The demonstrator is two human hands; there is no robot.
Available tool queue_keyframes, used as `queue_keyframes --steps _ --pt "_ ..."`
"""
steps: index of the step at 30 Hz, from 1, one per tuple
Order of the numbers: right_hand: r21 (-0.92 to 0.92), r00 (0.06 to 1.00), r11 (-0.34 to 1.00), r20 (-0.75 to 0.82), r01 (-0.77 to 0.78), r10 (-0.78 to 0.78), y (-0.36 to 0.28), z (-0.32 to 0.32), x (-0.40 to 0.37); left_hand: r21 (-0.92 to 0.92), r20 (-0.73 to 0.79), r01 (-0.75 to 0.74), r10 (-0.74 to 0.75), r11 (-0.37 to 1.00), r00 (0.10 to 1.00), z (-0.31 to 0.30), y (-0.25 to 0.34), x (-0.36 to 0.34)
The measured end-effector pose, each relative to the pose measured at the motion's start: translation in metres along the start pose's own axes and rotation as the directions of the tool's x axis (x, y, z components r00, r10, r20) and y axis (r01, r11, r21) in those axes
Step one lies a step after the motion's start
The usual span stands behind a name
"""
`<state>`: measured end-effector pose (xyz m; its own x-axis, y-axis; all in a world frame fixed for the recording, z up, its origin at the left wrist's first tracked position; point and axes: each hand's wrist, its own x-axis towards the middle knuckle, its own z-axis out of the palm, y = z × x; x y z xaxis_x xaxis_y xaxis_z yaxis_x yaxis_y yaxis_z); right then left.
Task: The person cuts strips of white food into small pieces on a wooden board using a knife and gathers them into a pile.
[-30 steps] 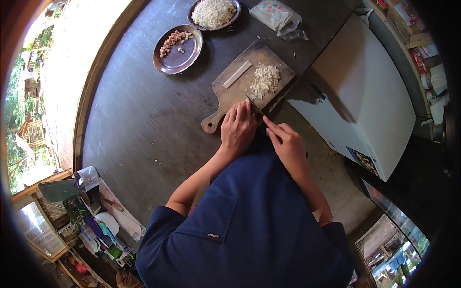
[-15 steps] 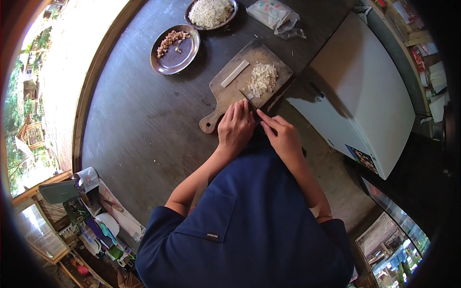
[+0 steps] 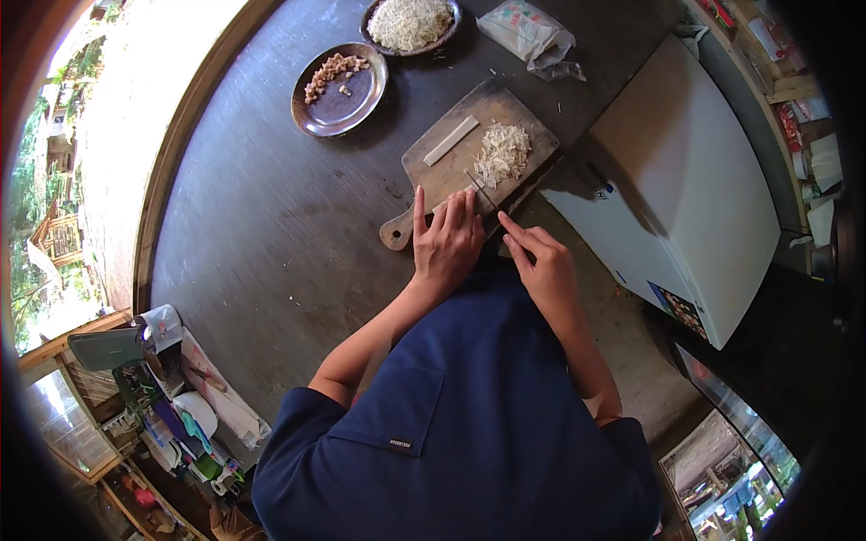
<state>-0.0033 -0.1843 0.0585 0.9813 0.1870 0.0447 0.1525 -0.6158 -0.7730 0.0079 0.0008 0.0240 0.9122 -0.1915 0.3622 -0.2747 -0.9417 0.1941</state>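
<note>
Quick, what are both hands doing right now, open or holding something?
Left hand: open, fingers extended over a pale strip on the cutting board.
Right hand: closed, holding the knife.

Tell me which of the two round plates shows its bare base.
The plate with brown chunks along one side; the other plate is heaped with pale shreds that hide its base.

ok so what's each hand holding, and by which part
The right hand holds the knife at its handle end, the handle itself hidden. The left hand seems to press a pale strip onto the board.
</note>
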Motion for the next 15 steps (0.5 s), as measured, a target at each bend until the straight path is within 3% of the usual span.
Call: queue_keyframes --steps 15 --pt "0.021 0.997 0.999 0.071 -0.04 0.039 0.0099 0.0045 0.0077 0.017 0.028 -0.026 0.025 1.0 0.999 0.0056 -0.0022 -0.0047"
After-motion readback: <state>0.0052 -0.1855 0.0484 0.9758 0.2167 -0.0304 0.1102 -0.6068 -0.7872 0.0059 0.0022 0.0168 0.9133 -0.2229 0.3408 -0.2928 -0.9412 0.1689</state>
